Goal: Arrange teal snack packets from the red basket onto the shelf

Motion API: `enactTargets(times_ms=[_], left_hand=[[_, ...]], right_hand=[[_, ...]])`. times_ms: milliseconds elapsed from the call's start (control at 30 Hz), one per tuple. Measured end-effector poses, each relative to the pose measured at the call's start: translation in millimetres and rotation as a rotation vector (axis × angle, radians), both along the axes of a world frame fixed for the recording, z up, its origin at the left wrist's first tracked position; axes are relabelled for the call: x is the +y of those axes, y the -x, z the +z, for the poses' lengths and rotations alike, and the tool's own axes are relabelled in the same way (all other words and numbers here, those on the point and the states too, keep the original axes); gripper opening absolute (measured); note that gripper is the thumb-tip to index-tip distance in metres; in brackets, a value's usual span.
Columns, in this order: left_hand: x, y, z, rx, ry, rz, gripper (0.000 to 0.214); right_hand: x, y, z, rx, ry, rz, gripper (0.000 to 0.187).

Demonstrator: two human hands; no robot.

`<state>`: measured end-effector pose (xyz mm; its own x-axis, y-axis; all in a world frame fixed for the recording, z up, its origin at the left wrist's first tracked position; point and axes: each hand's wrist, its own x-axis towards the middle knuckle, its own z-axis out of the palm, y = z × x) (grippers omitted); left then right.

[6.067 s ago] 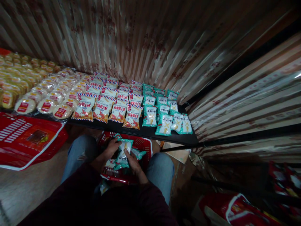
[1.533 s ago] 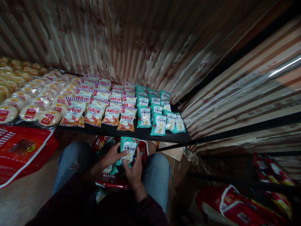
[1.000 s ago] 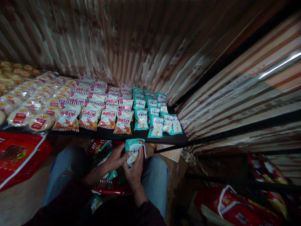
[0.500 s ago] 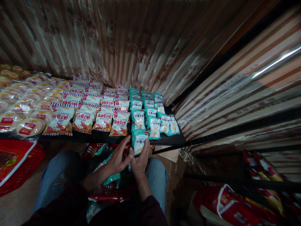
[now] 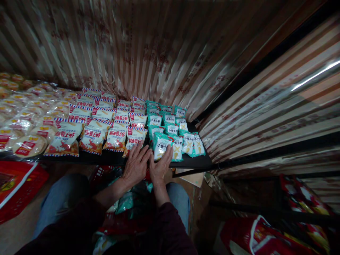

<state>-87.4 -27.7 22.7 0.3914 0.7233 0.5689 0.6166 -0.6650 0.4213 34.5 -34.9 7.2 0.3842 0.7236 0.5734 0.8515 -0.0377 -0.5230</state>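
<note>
R hand [image 5: 160, 167]: fingers spread but clamped on the lower end of a teal snack packet [image 5: 162, 148]. It lies label-up on the black shelf [image 5: 198, 162], front-left of the teal block [image 5: 172, 124], at 12 o'clock from my wrist. It's flat and lapped over the one behind, prob. so the print reads from the front.

L hand [image 5: 136, 165]: fingers apart, flat on shelf edge, holding nothing. Tips touch the nearest red-striped prawn packet [image 5: 133, 137] at 11, steadying that row, I think.

Counts:
- Teal block: approx. 12 incl. mine; back ones overlap, not sure.
- Prawn packets: 4 across in front; rows behind too lapped to count.
- Round cakes [image 5: 29, 146] at 9: many, blurred.
- Red basket [image 5: 98, 173] at 6, betw. knees, w/ at least 2 spare teal packets [image 5: 124, 202].
</note>
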Motion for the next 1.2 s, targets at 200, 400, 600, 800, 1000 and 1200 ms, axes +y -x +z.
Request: enactTargets(times_ms=[200, 400, 600, 800, 1000, 1200], left_hand=[[11.3, -4.1, -2.7, 0.039, 0.032, 0.012, 0.049], [14.6, -8.6, -3.4, 0.067, 0.040, -0.003, 0.049], [14.9, -8.9, -6.4, 0.073, 0.027, -0.013, 0.051], [16.4, -8.2, -4.4, 0.087, -0.006, 0.009, 0.048], [15.7, -10.6, -4.6, 0.044, -0.058, 0.000, 0.051], [12.8, -14.1, 0.0, 0.043, -0.130, 0.078, 0.049]], right_hand=[[2.9, 0.6, -8.1, -0.044, 0.019, 0.056, 0.078], [6.2, -3.6, -13.7, -0.036, 0.032, 0.046, 0.079], [1.6, -7.2, -15.4, -0.063, 0.027, 0.091, 0.080], [-3.5, -10.7, -15.6, -0.047, 0.041, 0.128, 0.058], [2.0, -14.8, -5.4, 0.047, 0.026, 0.122, 0.065], [4.8, -24.6, 5.0, 0.134, 0.090, 0.197, 0.072]])
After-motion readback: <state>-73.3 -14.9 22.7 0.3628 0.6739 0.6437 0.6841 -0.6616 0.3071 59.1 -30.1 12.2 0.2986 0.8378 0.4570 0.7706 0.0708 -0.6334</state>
